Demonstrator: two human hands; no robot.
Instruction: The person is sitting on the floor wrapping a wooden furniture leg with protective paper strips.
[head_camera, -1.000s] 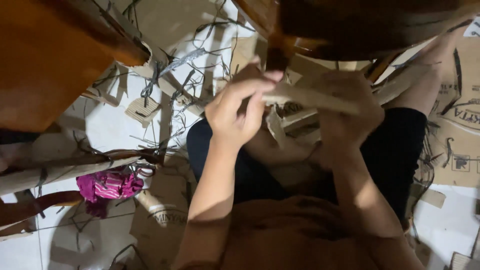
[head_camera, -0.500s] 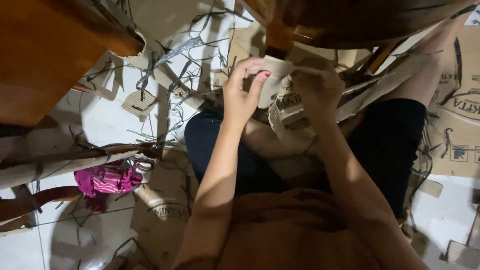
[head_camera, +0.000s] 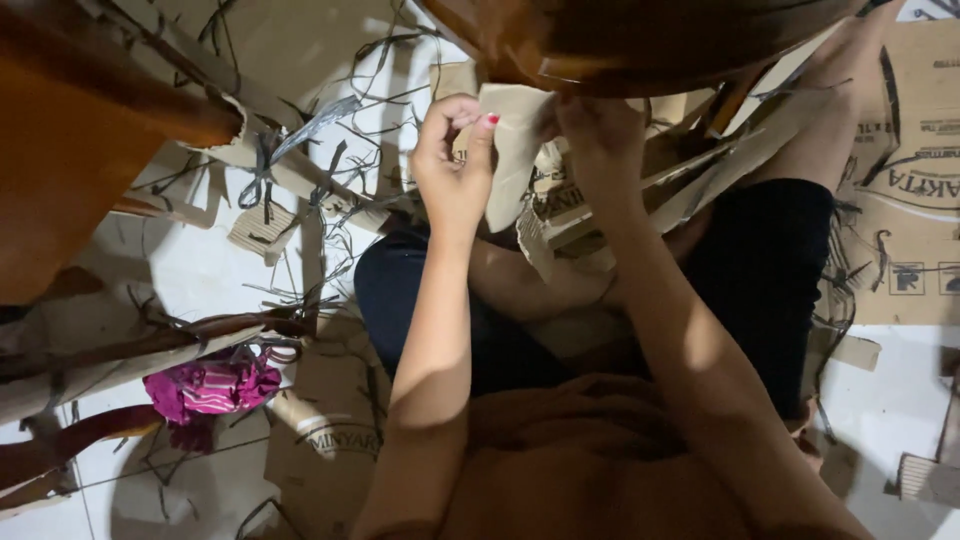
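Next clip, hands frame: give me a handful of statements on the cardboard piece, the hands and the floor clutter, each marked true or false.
1. Both hands hold one cardboard piece. True: the left hand pinches its left edge and the right hand its right edge.
2. The cardboard piece lies flat on the floor. False: it is held up in front of the person, above the lap.
3. A pink cloth bundle lies on the white floor, on the person's left. True.
4. The right hand grips a pair of scissors. False: it holds only the cardboard.
5. Cardboard scraps and thin strips are scattered on the floor. True.
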